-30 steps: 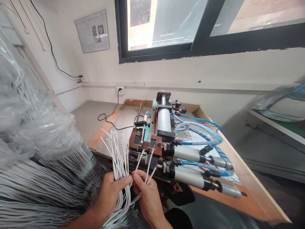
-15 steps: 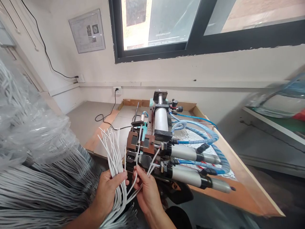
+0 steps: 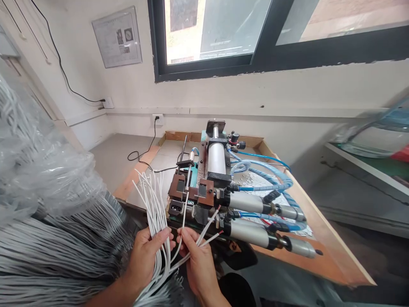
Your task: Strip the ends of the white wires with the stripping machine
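Observation:
My left hand (image 3: 147,251) is closed round a fanned bunch of white cables (image 3: 157,209), their ends pointing up. Close beside it, my right hand (image 3: 198,256) pinches a single white cable (image 3: 184,215) between thumb and fingers. That cable's upper end reaches between the brown jaw blocks (image 3: 204,192) of a pneumatic machine (image 3: 217,158). A couple more cables (image 3: 209,224) lie across the right hand, with reddish inner wire showing at their tips. The lower lengths of the cables hang below both hands.
Large bundles of grey-white cable (image 3: 64,251), partly under clear plastic (image 3: 47,170), fill the left. Silver air cylinders (image 3: 249,233) and blue hoses (image 3: 271,187) stick out to the right over a wood-edged tray (image 3: 332,251). Small cut scraps (image 3: 243,179) lie behind them.
The cables lying across my right hand have shifted, and their reddish tips now show apart from each other. The single cable stays at the machine's jaws; both hands have barely moved.

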The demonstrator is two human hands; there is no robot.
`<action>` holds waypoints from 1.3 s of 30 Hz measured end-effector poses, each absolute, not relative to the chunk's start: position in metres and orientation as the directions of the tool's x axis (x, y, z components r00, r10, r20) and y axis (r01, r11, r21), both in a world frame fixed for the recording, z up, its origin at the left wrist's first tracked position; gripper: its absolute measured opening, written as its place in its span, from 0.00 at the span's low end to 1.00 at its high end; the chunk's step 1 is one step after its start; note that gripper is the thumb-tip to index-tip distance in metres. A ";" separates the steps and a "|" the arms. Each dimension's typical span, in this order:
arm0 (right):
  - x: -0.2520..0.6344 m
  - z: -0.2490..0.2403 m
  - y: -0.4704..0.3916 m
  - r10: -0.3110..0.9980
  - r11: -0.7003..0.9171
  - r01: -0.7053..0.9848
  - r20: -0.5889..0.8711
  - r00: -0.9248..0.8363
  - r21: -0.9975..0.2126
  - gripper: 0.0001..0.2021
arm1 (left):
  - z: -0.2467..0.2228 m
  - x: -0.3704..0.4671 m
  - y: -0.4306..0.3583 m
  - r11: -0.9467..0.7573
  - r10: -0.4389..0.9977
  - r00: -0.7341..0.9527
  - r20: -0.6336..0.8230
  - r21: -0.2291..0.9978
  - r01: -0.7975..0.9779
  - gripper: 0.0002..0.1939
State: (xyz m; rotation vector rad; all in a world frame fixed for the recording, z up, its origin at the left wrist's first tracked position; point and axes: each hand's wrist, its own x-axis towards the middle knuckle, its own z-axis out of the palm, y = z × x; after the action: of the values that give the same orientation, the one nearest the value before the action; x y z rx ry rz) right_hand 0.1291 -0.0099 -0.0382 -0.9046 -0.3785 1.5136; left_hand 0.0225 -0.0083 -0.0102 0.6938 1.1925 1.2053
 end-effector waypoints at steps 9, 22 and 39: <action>0.132 -0.040 -0.001 0.944 -0.191 -0.720 -0.327 0.053 -0.667 0.12 | -0.013 0.023 -0.009 0.242 0.958 -0.077 -0.276 0.923 -0.301 0.09; 0.126 -0.036 -0.010 0.968 -0.180 -0.664 -0.250 0.010 -0.725 0.12 | -0.020 0.016 -0.018 0.184 0.983 0.031 -0.181 0.964 -0.192 0.09; 0.130 -0.033 0.004 0.933 -0.277 -0.721 -0.359 -0.042 -0.635 0.15 | -0.026 0.015 -0.019 0.218 0.972 -0.038 -0.232 0.949 -0.228 0.09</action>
State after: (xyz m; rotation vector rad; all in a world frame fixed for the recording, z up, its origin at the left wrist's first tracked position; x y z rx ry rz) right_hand 0.1304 0.0040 -0.0334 -0.8660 -0.3321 1.6507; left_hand 0.0151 -0.0188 -0.0264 0.8478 1.1879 1.1831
